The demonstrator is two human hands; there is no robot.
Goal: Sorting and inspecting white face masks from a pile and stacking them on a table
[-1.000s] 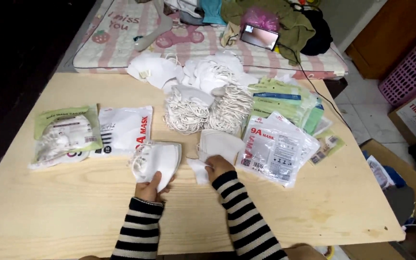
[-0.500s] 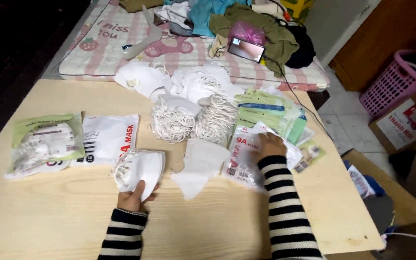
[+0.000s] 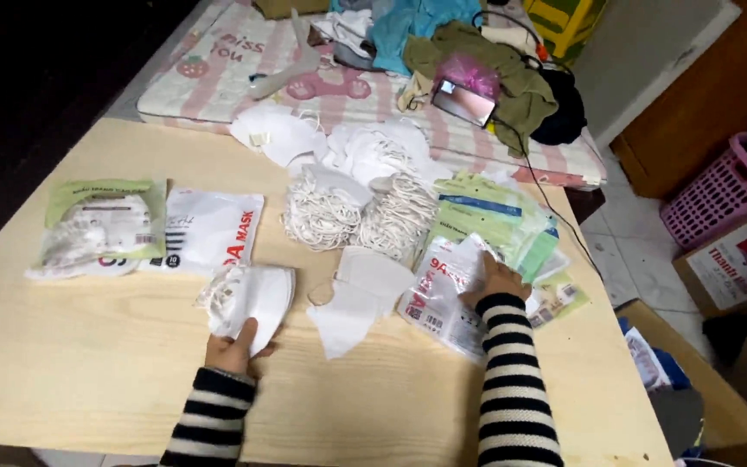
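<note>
Both forearms reach in from the near edge in black-and-white striped sleeves. The left hand [image 3: 233,348] lies low on the pale wooden table [image 3: 88,372], thumb up over the near edge of a small stack of folded white masks [image 3: 252,298], fingers tucked beneath it so the stack is pinched between thumb and fingers. The right hand [image 3: 496,281] stretches farther out, palm down with its fingers curled onto a clear plastic mask packet [image 3: 443,298] with red print; whether they pinch the packet or only press it cannot be told. Between the two hands, just beyond the left thumb's reach, lie loose white masks [image 3: 356,298], flat and overlapping. Past the right fingertips is a stack of green-and-white packets [image 3: 499,220], and beyond the loose masks sit two heaps of masks with tangled white ear loops [image 3: 356,216]. To the left of the left fingers lie a white printed bag [image 3: 209,232] and a green-topped bag of masks [image 3: 101,227], side by side and touching. At the table's far edge more white masks [image 3: 283,134] spill onto a pink striped mattress [image 3: 218,73] strewn with clothes [image 3: 477,60]. A pink plastic basket [image 3: 724,195] and a cardboard box [image 3: 737,264] stand on the tiled floor to the right.
</note>
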